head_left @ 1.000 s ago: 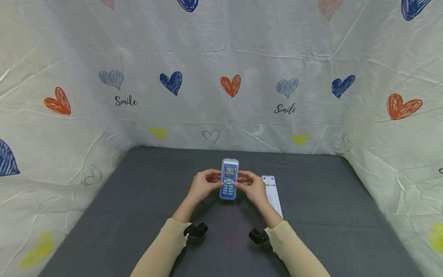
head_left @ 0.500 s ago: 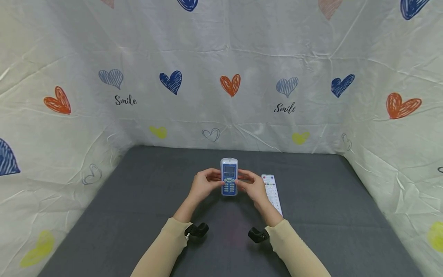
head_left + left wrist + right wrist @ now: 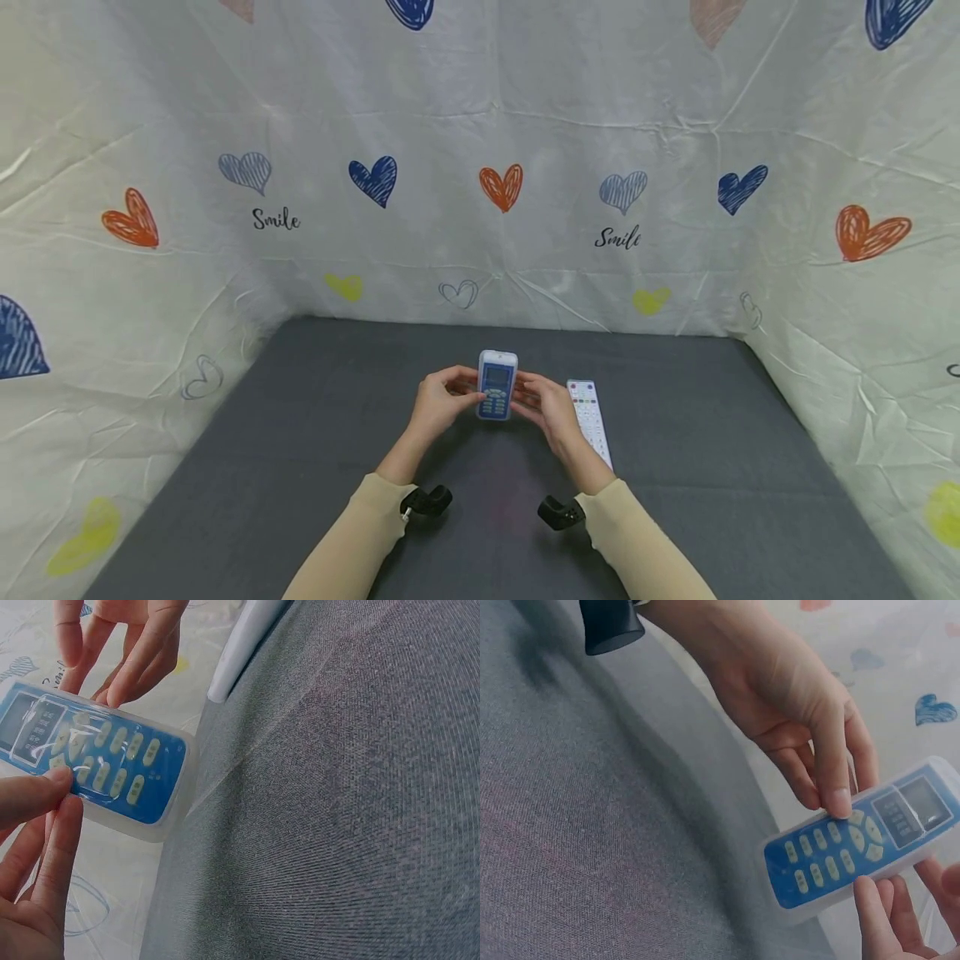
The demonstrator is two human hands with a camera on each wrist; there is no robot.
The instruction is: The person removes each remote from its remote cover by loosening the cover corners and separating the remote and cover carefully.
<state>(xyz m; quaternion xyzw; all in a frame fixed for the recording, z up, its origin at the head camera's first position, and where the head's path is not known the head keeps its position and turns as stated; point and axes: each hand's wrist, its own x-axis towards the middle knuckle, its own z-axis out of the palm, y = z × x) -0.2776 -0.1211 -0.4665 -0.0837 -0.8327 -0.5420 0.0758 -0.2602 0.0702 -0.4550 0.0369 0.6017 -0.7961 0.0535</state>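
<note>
A blue-faced remote control (image 3: pixel 497 377) in a clear cover is held up above the dark cloth, its screen and buttons facing the person. The left hand (image 3: pixel 441 403) pinches its left side, with the thumb (image 3: pixel 838 801) on the button face and the fingers behind. At the opposite long edge is the right hand (image 3: pixel 550 408), its fingers loosely extended and its thumb off the face. In the left wrist view, the right hand's fingertips (image 3: pixel 118 694) lie close to that edge; whether they touch it is hard to tell. The remote's back is hidden.
A long white remote (image 3: pixel 591 421) lies on the grey cloth-covered table (image 3: pixel 697 417), beside the right forearm. White sheeting (image 3: pixel 558 200) printed with hearts encloses the back and sides. Black wrist cameras (image 3: pixel 426 500) sit on both wrists.
The right thumb has come off the blue remote's face, and the right fingers have loosened. The remote tilts slightly back and its screen looks darker. The left hand keeps its pinch.
</note>
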